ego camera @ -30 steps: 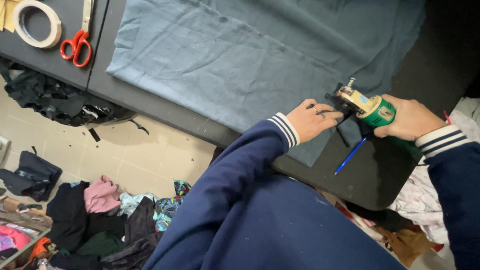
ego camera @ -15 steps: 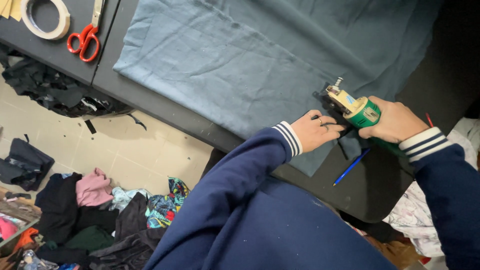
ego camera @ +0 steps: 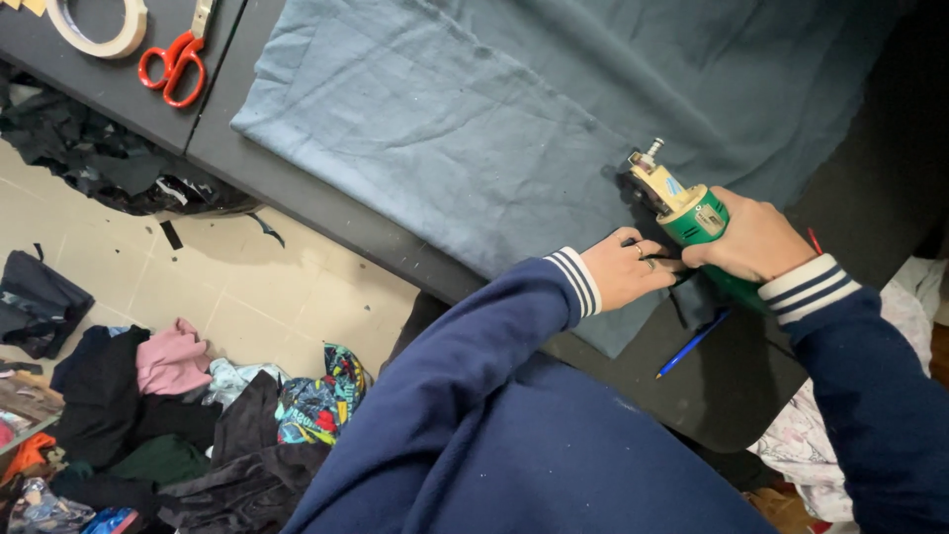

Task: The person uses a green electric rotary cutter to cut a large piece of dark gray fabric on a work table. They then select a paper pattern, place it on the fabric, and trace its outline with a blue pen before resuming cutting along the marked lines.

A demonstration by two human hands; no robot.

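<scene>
A large grey-blue cloth (ego camera: 465, 119) lies spread over a dark table (ego camera: 277, 188). My right hand (ego camera: 756, 237) grips a green electric fabric cutter (ego camera: 682, 203) whose pale head rests on the cloth near its edge. Just left of the cutter, my left hand (ego camera: 628, 272) presses flat on the cloth, fingers by the tool's base. Both arms wear navy sleeves with striped cuffs. The blade itself is hidden under the tool's head.
A blue pen (ego camera: 692, 344) lies on the table beside the cloth's corner. Red-handled scissors (ego camera: 173, 64) and a tape roll (ego camera: 99, 25) sit at the table's far left. Piles of clothes (ego camera: 168, 415) and dark scraps (ego camera: 99, 158) cover the floor.
The cutter and both hands have advanced a little along the cloth, away from its near edge. The pen lies where it was.
</scene>
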